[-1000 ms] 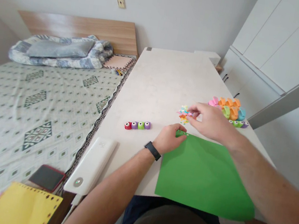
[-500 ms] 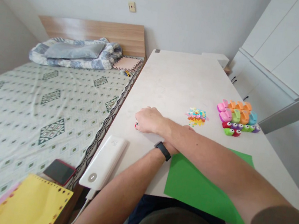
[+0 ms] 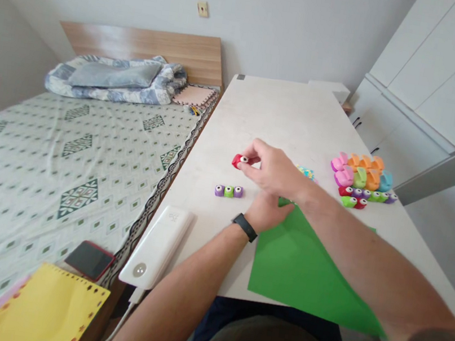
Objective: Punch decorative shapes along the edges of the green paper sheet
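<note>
The right hand (image 3: 273,169) held a red craft punch (image 3: 237,161) between thumb and fingers, beyond the green sheet (image 3: 302,267) and to its left. The left hand (image 3: 266,211) lay at the green sheet's far left corner. Left of the green sheet, three small punches (image 3: 228,191) stood in a row, purple, green, purple. Past its far edge were paper bits (image 3: 306,172), partly hidden, and, farther right, a cluster of colourful punches (image 3: 361,176).
</note>
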`<control>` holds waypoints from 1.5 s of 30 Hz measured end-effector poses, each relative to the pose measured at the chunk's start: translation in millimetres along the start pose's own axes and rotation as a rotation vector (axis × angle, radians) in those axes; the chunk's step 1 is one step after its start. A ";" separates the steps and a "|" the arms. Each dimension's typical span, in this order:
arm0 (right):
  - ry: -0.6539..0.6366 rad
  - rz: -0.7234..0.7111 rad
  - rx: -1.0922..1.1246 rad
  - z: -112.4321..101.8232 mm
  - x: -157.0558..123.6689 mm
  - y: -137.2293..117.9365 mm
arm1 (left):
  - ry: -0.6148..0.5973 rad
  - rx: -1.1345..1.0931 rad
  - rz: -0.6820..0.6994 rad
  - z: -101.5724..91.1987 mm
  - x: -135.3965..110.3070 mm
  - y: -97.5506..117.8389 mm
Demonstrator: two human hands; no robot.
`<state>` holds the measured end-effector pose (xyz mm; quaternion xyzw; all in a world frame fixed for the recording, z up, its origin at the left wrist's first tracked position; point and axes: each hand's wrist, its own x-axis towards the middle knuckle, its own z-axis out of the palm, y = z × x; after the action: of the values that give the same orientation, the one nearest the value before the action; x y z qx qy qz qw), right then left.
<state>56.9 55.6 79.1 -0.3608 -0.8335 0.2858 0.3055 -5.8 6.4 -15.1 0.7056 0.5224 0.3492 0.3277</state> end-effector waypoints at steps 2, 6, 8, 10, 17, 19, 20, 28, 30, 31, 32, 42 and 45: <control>0.024 0.058 0.077 -25.3 -19.4 19.8 | -0.031 0.008 -0.037 -2.1 1.0 -0.3; 0.038 0.189 0.157 -60.9 -63.8 67.4 | -0.046 -0.011 -0.033 -7.7 1.2 3.3; -0.001 0.249 0.164 -70.4 -83.8 86.9 | -0.038 -0.015 -0.017 -9.3 0.7 5.9; -0.064 0.304 0.126 -74.9 -99.2 100.4 | -0.036 -0.011 -0.020 -9.6 0.1 8.0; -0.147 0.337 0.066 -71.3 -116.4 112.7 | -0.054 0.060 -0.064 -7.2 0.1 7.1; -0.148 0.327 0.030 -70.5 -116.0 111.6 | -0.051 0.053 -0.053 -7.0 0.6 6.2; -0.136 0.315 0.016 -70.4 -115.6 110.9 | -0.049 0.050 -0.050 -7.0 0.7 6.1; -0.107 0.269 -0.001 -73.5 -116.2 108.9 | -0.051 0.049 -0.045 -7.1 -0.6 8.4; -0.120 0.267 -0.009 -74.1 -116.9 108.6 | -0.051 0.052 -0.046 -6.7 -0.6 8.7; -0.118 0.262 -0.014 -74.3 -117.1 108.4 | -0.053 0.052 -0.049 -6.7 -0.5 8.8; -0.114 0.255 -0.021 -74.5 -117.3 108.3 | -0.055 0.053 -0.053 -6.7 -0.4 9.0; -0.156 0.285 -0.032 -70.0 -123.5 104.7 | -0.045 0.059 -0.068 -6.4 -0.3 10.4; -0.151 0.313 -0.013 -69.2 -124.3 105.8 | -0.038 0.045 -0.051 -6.1 -0.3 10.5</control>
<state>220.3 37.8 12.6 -0.4656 -0.7895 0.3510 0.1914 -5.6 4.2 -3.2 0.7057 0.5416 0.3153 0.3306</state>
